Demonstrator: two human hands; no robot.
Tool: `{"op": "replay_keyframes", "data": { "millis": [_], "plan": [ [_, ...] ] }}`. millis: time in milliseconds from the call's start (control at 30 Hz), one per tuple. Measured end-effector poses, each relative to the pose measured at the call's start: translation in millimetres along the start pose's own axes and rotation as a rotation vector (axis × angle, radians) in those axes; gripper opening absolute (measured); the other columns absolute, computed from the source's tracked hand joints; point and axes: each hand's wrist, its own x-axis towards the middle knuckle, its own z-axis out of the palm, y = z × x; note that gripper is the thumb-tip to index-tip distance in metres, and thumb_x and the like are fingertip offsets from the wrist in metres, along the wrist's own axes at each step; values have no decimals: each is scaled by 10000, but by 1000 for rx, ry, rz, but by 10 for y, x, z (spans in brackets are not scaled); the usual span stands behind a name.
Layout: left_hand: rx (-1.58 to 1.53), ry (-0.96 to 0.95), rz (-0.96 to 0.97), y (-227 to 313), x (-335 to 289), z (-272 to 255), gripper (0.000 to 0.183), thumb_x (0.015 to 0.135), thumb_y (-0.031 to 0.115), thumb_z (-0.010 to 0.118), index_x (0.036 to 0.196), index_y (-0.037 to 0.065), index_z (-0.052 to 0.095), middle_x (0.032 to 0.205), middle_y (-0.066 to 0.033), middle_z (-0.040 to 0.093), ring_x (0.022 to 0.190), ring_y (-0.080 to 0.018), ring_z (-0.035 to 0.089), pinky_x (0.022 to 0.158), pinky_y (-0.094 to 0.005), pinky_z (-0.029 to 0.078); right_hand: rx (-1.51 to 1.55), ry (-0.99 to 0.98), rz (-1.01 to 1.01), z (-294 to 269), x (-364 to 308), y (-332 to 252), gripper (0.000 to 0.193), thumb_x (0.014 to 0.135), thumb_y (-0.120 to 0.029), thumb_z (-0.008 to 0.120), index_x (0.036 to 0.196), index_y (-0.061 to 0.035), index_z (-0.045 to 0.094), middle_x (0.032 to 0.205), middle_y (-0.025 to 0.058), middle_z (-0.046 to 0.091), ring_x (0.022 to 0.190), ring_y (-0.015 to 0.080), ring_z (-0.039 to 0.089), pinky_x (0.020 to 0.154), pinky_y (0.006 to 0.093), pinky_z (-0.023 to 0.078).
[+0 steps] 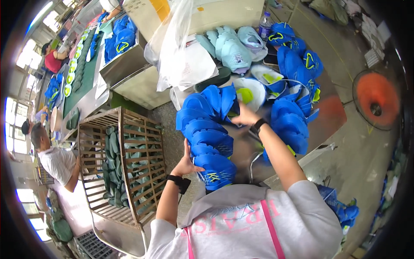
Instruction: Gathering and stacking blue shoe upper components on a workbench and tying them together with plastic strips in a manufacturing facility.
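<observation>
Our pale shirt (241, 224) is nearest. Our left hand (184, 165) lies spread against the row of blue shoe uppers (207, 126) on the surface (250, 146); steadying lightly should keep the nest even. The row runs away from us, then bends right; toe direction is unclear. At its far end is our right hand (247, 115), its grip hidden.

Slatted cart (121, 125): brown, at left, holding dark green foot-shaped pieces (114, 183).
Fan (371, 100): round, orange, at right.
Bottle (265, 28): clear, purple-capped, upright.
Plastic bag (174, 49): translucent, hanging over white paper (197, 69).
Conveyor belt (89, 72): green, upper left.
Co-worker (58, 164): white shirt, beside the cart.
</observation>
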Motion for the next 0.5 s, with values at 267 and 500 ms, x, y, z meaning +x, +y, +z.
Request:
{"op": "replay_keyframes", "data": {
  "millis": [267, 500],
  "plan": [
    [208, -124, 4, 150, 191, -269, 1365, 472, 210, 887, 1382, 99, -124, 1409, -227, 153, 1310, -290, 189, 1068, -360, 168, -45, -139, -64, -46, 203, -227, 819, 584, -156, 627, 1323, -47, 290, 1079, 246, 554, 937, 381, 559, 790, 423, 462],
    [132, -78, 96, -6, 271, -303, 1329, 492, 211, 858, 1386, 86, -118, 1392, -257, 192, 1295, -319, 238, 1053, -355, 215, 78, -520, -177, -138, 688, -141, 807, 568, -128, 632, 1304, -4, 325, 1237, 179, 468, 1136, 257, 457, 984, 305, 321]
  ]
}}
